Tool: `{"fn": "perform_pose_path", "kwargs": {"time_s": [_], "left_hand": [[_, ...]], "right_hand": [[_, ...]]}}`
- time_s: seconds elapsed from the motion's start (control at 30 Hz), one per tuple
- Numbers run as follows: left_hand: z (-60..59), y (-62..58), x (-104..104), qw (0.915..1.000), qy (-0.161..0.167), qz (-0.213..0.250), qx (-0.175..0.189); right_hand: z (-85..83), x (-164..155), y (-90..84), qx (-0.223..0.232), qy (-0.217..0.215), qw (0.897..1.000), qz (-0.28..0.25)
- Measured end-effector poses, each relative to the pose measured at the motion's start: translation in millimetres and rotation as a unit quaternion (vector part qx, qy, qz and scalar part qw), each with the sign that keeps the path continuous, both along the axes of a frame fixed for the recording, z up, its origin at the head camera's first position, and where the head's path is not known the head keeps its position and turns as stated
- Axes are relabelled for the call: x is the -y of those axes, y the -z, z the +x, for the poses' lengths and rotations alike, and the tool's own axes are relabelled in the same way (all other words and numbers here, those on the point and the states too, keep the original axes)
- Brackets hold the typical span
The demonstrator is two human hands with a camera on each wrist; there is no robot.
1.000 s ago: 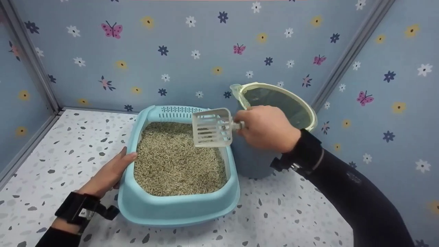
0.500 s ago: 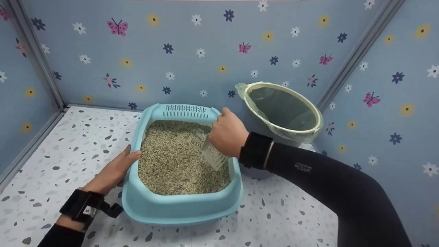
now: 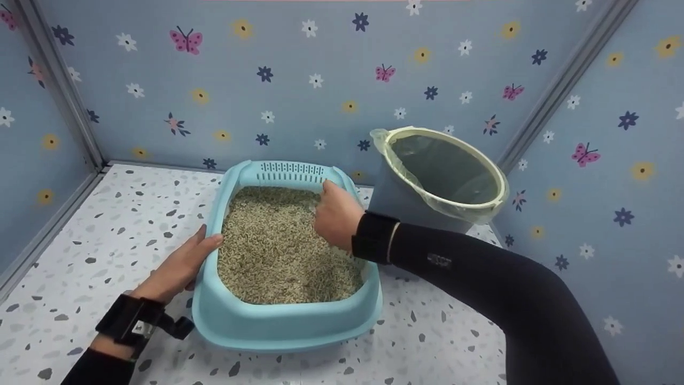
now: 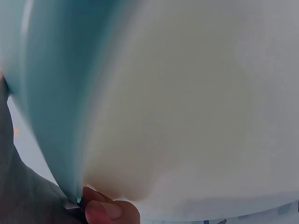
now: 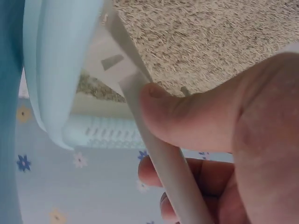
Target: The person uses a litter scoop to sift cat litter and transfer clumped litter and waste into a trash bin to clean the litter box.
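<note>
On the speckled desk (image 3: 96,214): one tray (image 3: 278,326), one bin (image 3: 422,198), one scoop, two hands. The tray is light blue plastic with rounded corners, a broad rolled rim and a slotted far edge, and is filled with pale, grainy litter (image 3: 272,251). The left hand (image 3: 179,264) lies against the tray's left rim, fingers straight and relaxed, gripping nothing; in the left wrist view only a fingertip (image 4: 105,210) and blurred blue and cream surfaces can be made out. The right hand (image 3: 335,216) reaches into the tray at its far right corner, fingers curled round the handle of the scoop (image 5: 163,158). The scoop is hidden behind this hand in the head view; the right wrist view shows its whitish plastic handle pressed under the thumb (image 5: 187,119), its blade down in the litter, only partly visible. The bin, round and grey-blue, stands just right of the tray at the wall corner; a thin translucent liner is folded over its pale rim. Both forearms are cut off by the picture's lower edge.
</note>
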State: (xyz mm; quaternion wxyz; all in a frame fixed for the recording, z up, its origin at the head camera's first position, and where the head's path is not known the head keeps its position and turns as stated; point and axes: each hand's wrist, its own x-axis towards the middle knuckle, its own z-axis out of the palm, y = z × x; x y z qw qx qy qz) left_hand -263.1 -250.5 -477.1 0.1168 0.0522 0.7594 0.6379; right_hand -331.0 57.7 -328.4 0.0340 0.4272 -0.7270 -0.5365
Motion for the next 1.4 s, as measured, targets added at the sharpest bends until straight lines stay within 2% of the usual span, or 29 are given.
{"fn": "perform_pose_path", "kwargs": {"time_s": [0.17,0.3,0.47,0.63,0.83,1.0,1.2,1.4], "left_hand": [[0.1,-0.6,0.5,0.9999,0.004,0.000,-0.010],[0.0,-0.8,2.2,0.9999,0.003,0.003,-0.015],[0.8,-0.7,4.2,0.9999,0.001,0.003,-0.012],[0.8,-1.9,5.3,0.9998,-0.003,-0.002,-0.018],[0.6,-3.1,3.4,0.9998,-0.001,-0.007,-0.021],[0.7,-2.9,1.9,0.9997,0.000,-0.007,-0.023],[-0.1,-2.3,1.9,0.9998,0.005,0.000,-0.021],[0.6,-0.8,3.2,0.9999,0.005,-0.002,-0.014]], "right_hand": [[-3.9,-11.5,-1.3,0.055,0.037,0.997,-0.042],[-4.3,-20.3,-2.6,0.084,0.035,0.993,-0.078],[-2.0,-29.4,-5.6,0.131,0.057,0.981,-0.129],[-1.4,-32.7,-7.4,0.199,0.113,0.962,-0.150],[-1.3,-33.8,-8.4,0.255,0.175,0.937,-0.164],[0.1,-33.8,-13.5,0.314,0.186,0.918,-0.157],[0.0,-36.0,-15.0,0.391,0.202,0.885,-0.149],[1.1,-35.8,-14.3,0.411,0.214,0.873,-0.152]]}}
